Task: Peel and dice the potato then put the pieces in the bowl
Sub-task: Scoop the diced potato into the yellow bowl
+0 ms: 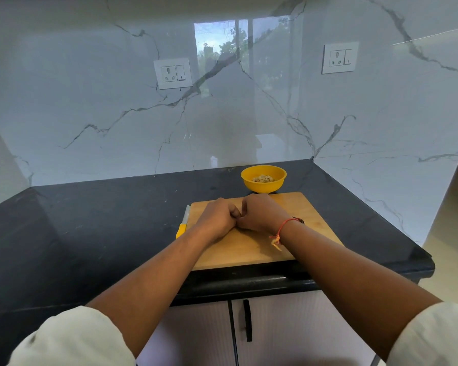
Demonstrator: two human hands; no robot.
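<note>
Both your left hand (217,219) and right hand (262,212) curl, maybe round bits I cannot see; loosen early and they could miss the bowl (263,187).

The rectangular wooden cutting board (251,250) is sitting on the black stone table (90,220), close to its front edge. The round yellow plastic bowl (263,186) is standing just behind the board, and it's holding the pale diced potato pieces (262,178). The yellow-handled knife (183,224) is lying just beside the board's left edge. The left hand (217,217) and right hand (261,212) are resting on the board, knuckles touching.
</note>
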